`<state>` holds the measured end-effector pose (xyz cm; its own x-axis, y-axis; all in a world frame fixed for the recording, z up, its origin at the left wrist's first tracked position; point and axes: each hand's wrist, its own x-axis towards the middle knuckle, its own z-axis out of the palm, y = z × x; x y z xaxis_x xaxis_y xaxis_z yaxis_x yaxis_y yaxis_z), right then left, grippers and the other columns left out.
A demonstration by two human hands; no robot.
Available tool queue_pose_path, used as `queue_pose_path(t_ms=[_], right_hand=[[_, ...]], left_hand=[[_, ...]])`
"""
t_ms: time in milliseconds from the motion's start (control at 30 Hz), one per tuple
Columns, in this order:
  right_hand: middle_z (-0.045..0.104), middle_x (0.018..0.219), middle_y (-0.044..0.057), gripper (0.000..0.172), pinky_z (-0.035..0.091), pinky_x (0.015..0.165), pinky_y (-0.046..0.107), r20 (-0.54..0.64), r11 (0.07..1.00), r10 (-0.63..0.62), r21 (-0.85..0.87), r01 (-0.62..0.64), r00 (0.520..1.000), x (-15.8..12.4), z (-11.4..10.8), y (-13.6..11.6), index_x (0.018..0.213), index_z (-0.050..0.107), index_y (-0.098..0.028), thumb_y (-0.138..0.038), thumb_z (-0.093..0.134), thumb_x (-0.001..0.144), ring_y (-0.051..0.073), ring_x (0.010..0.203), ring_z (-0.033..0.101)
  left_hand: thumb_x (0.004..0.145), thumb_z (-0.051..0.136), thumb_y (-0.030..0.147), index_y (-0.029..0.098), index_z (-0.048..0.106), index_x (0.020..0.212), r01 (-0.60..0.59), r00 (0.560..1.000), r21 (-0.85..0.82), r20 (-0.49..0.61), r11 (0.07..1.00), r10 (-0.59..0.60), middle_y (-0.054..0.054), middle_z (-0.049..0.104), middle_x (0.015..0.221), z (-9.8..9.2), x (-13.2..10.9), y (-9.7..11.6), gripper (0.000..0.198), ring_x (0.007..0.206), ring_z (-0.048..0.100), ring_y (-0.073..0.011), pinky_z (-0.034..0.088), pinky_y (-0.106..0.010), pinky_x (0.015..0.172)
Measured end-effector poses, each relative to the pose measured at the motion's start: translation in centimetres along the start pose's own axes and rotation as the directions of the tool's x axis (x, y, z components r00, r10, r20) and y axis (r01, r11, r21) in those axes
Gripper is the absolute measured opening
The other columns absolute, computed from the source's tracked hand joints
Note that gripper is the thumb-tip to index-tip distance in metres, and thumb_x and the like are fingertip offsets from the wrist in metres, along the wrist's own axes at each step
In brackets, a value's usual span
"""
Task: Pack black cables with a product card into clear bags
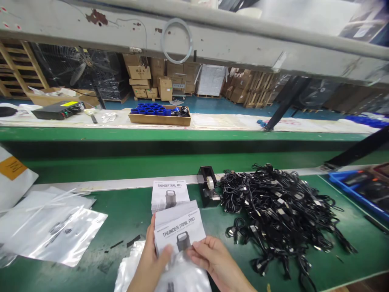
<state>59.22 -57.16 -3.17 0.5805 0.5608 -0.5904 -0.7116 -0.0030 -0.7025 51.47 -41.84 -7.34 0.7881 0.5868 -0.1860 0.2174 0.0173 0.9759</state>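
Observation:
A stack of white leaflets point(176, 215) printed "THUNDER TRAIL PRO" is gripped in my left hand point(153, 261), with the thumb over the front. My right hand point(217, 259) pinches the lower right edge of the top leaflet point(184, 229). Just below, a clear plastic bag point(185, 278) lies against the leaflet's lower end; whether the leaflet is inside its mouth I cannot tell. More clear bags point(129, 263) rest on the bench under my left hand. Behind the held stack sits another pile of the same leaflets point(168, 192).
A black tape dispenser point(208, 186) stands beside a large heap of coiled black cables point(273, 215) on the right. A blue tray point(349, 186) sits at the far right. Plastic bags point(54, 231) cover the left bench. A cardboard tray point(159, 117) with blue parts is on the shelf.

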Motion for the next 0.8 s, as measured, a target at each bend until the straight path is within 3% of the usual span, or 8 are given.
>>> queue_pose_path(t_ms=[100, 133, 200, 267, 333, 533, 700, 800], right_hand=[[0.064, 0.072, 0.006, 0.027, 0.051, 0.059, 0.032, 0.053, 0.856, -0.09, -0.507, 0.104, 0.995, 0.2, -1.2, -1.5, 0.087, 0.056, -0.01, -0.03, 0.063, 0.07, 0.014, 0.056, 0.059], [0.064, 0.079, 0.007, 0.033, 0.051, 0.064, 0.036, 0.047, 0.743, -0.215, -0.641, 0.195, 0.975, 0.2, -1.6, -2.2, 0.098, 0.054, -0.011, -0.027, 0.063, 0.069, 0.017, 0.063, 0.06], [0.058, 0.106, 0.01, 0.063, 0.043, 0.086, 0.043, 0.074, 0.516, -0.475, -0.784, 0.346, 0.877, 0.4, -2.1, -3.4, 0.123, 0.04, -0.017, -0.019, 0.065, 0.065, 0.023, 0.096, 0.056], [0.04, 0.132, 0.011, 0.093, 0.03, 0.1, 0.045, 0.159, 0.423, -0.537, -0.799, 0.427, 0.829, 0.8, -2.0, -3.8, 0.137, 0.013, -0.023, -0.016, 0.068, 0.061, 0.024, 0.12, 0.037], [0.03, 0.139, 0.01, 0.103, 0.025, 0.102, 0.044, 0.223, 0.447, -0.485, -0.768, 0.459, 0.846, 1.4, -1.4, -3.5, 0.138, 0.001, -0.024, -0.016, 0.069, 0.061, 0.024, 0.126, 0.029], [0.05, 0.123, 0.009, 0.083, 0.037, 0.095, 0.038, 0.223, 0.499, -0.577, -0.666, 0.555, 0.786, 2.6, -0.6, -1.7, 0.135, 0.02, -0.026, -0.018, 0.066, 0.067, 0.022, 0.113, 0.047], [0.026, 0.14, 0.016, 0.11, 0.03, 0.099, 0.04, 0.414, 0.491, -0.488, -0.598, 0.634, 0.768, 3.0, -1.5, -1.2, 0.136, -0.014, -0.023, -0.019, 0.069, 0.064, 0.022, 0.124, 0.034], [0.023, 0.142, 0.017, 0.107, 0.03, 0.099, 0.039, 0.471, 0.472, -0.455, -0.592, 0.653, 0.756, 3.2, -1.4, -0.9, 0.134, -0.02, -0.023, -0.015, 0.064, 0.068, 0.02, 0.126, 0.032]], left_hand=[[0.07, 0.056, 0.051, 0.023, 0.018, 0.135, 0.07, 0.997, 0.032, -0.018, 0.997, -0.069, -0.011, 0.04, 0.133, -0.5, -0.6, 1.6, 0.081, 0.118, 0.042, -0.0276, 0.034, -0.041, 0.097], [0.069, 0.056, 0.05, 0.022, 0.021, 0.133, 0.1, 0.995, 0.025, -0.021, 0.995, -0.1, -0.011, 0.044, 0.129, -0.6, -0.6, 2.1, 0.078, 0.115, 0.045, -0.0273, 0.036, -0.041, 0.095], [0.068, 0.058, 0.049, 0.021, 0.028, 0.129, 0.139, 0.99, -0.003, -0.017, 0.99, -0.139, -0.011, 0.05, 0.123, -0.8, -0.6, 2.8, 0.074, 0.109, 0.05, -0.0267, 0.042, -0.038, 0.089], [0.066, 0.059, 0.05, 0.021, 0.033, 0.124, 0.14, 0.99, -0.021, -0.022, 0.99, -0.141, -0.011, 0.051, 0.119, -0.8, -0.6, 3.3, 0.07, 0.108, 0.05, -0.0263, 0.045, -0.036, 0.086], [0.064, 0.061, 0.051, 0.022, 0.039, 0.117, 0.111, 0.993, -0.039, -0.026, 0.993, -0.112, -0.01, 0.052, 0.118, -0.8, -0.8, 3.5, 0.064, 0.109, 0.049, -0.0265, 0.045, -0.034, 0.085], [0.068, 0.057, 0.049, 0.025, 0.048, 0.107, -0.085, 0.994, 0.038, -0.064, 0.996, 0.087, -0.009, 0.052, 0.122, -1.5, -0.8, 3.0, 0.047, 0.116, 0.044, -0.0288, 0.04, -0.038, 0.092], [0.048, 0.069, 0.05, 0.021, 0.022, 0.131, -0.216, 0.966, 0.251, -0.083, 0.944, 0.243, -0.015, 0.038, 0.13, -0.8, 0.9, 1.0, 0.099, 0.122, 0.035, -0.0349, 0.027, -0.046, 0.1], [0.047, 0.07, 0.047, 0.019, 0.016, 0.132, -0.207, 0.964, 0.272, -0.108, 0.94, 0.244, -0.016, 0.039, 0.124, -0.2, 1.4, 0.9, 0.104, 0.116, 0.04, -0.0353, 0.03, -0.048, 0.097]])
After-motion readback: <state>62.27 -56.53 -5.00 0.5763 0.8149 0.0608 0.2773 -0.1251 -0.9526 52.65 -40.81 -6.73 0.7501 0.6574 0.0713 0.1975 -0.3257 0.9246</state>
